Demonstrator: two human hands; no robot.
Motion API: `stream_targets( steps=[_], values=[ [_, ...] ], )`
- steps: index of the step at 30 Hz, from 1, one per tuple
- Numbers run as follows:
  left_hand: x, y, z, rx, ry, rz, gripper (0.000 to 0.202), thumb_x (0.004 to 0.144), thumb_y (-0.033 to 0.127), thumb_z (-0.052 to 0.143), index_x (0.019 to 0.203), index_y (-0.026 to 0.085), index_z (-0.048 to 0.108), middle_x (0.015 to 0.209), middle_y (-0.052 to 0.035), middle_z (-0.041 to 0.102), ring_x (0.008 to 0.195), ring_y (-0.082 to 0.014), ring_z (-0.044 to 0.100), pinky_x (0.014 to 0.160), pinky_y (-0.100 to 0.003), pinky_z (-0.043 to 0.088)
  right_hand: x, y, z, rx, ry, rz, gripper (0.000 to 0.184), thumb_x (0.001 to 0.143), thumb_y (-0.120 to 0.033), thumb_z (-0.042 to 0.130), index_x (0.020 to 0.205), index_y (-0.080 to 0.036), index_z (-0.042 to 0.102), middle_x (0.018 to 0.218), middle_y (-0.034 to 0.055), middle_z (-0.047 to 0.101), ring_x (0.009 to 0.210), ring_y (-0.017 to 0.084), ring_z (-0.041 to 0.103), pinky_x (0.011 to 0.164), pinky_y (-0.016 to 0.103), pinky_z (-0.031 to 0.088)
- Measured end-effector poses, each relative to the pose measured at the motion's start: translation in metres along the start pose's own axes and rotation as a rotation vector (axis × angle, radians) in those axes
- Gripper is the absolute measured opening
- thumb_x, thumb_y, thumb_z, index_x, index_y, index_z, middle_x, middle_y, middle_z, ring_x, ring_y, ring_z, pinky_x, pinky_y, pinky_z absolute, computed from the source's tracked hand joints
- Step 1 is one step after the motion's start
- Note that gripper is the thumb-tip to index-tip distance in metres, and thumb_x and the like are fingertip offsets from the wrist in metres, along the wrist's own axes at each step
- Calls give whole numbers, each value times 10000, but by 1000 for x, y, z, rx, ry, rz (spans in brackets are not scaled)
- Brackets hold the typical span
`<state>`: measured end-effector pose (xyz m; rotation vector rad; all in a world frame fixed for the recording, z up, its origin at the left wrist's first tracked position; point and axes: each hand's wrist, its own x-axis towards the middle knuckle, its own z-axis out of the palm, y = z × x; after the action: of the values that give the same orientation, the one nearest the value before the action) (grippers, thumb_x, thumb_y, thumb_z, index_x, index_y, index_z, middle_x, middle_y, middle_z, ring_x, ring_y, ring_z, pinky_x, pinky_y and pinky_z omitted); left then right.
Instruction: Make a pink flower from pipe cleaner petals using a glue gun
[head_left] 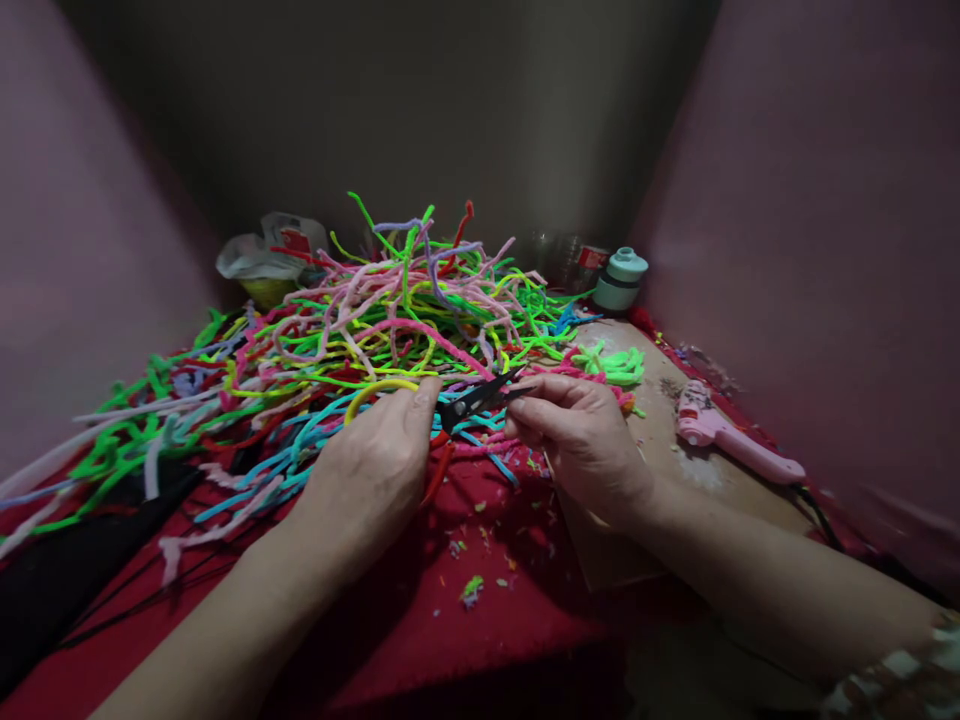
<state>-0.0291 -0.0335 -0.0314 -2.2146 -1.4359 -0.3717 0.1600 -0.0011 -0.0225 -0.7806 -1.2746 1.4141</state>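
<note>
The left hand [379,455] is wrapped around the handles of the black scissors [466,405], which point across the red cloth [510,595] toward the right hand [581,435], whose thumb and finger are close by the sharp tips, though I cannot tell if they pinch anything. The scissors look hard, stiff and quite light, so the round handles are the safe place to hold. The pink fuzzy stem [442,344], on the messy pile just behind the blades, looks soft, light and bendy, so a gentle pinch near its end should do.
</note>
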Motion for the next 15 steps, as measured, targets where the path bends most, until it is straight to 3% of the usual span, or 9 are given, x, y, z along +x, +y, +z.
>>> stream_targets(
  steps=[15],
  values=[
    [0, 6, -5, 116, 16, 25, 413, 811, 45, 349, 1204, -21, 457, 829, -173, 611, 733, -264, 589, 627, -366, 491, 3, 5, -4, 43, -57, 35, 78, 703, -180, 631, 772, -178, 667, 578, -13, 627, 490, 79, 476, 490, 221, 319]
  ],
)
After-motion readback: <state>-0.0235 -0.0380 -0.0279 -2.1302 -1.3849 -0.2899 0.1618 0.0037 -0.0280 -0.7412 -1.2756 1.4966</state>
